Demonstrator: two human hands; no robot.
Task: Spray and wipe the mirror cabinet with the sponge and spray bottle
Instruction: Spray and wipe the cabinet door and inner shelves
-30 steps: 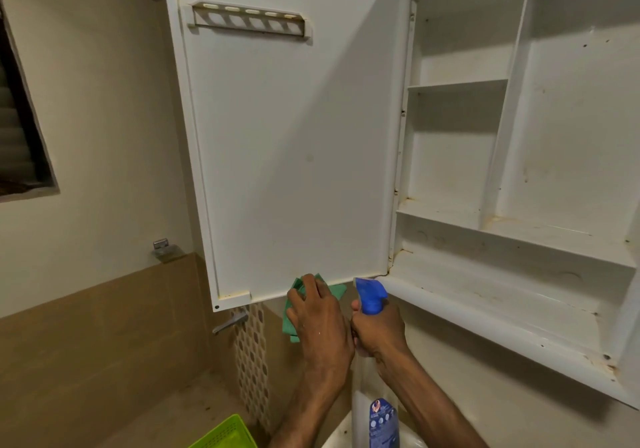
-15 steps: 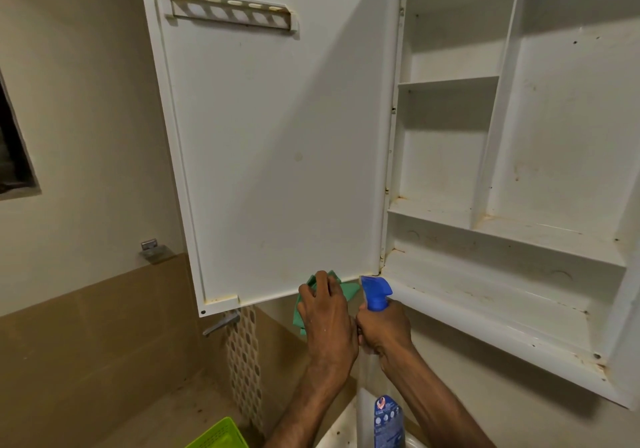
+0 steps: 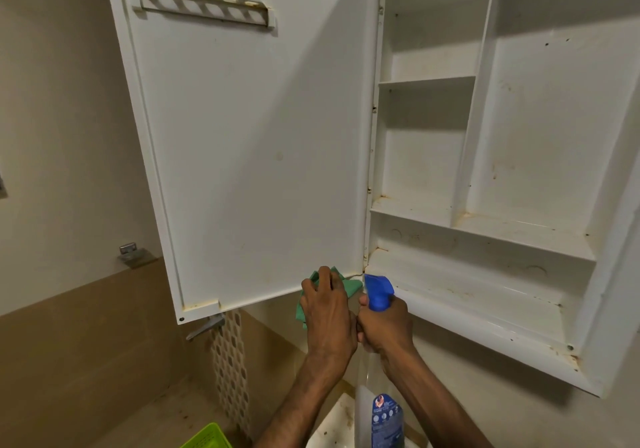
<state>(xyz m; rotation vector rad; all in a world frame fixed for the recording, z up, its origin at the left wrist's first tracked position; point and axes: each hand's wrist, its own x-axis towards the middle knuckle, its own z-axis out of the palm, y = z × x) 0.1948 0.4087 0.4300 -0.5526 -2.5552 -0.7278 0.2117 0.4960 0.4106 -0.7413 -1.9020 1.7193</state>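
Note:
The white cabinet door [image 3: 249,143] stands swung open to the left, its inner side facing me. To its right the cabinet's stained shelves [image 3: 485,240] are bare. My left hand [image 3: 327,312] grips a green sponge [image 3: 351,285] at the door's lower right corner, near the hinge. Right beside it, touching, my right hand [image 3: 388,326] holds a spray bottle by the neck. Its blue spray head [image 3: 379,290] points up toward the hinge corner, and the clear body with a blue label [image 3: 386,420] hangs below my wrist.
A slotted holder [image 3: 204,4] is fixed high on the door's inside. Below are a wall tap [image 3: 206,326], a metal bracket [image 3: 133,253] on the beige wall, a green basket [image 3: 207,437] and a white basin edge [image 3: 332,423].
The view has drifted left and slightly up, so the door and shelves sit further right in frame. Both hands stay together at the door's lower hinge corner, raised a little.

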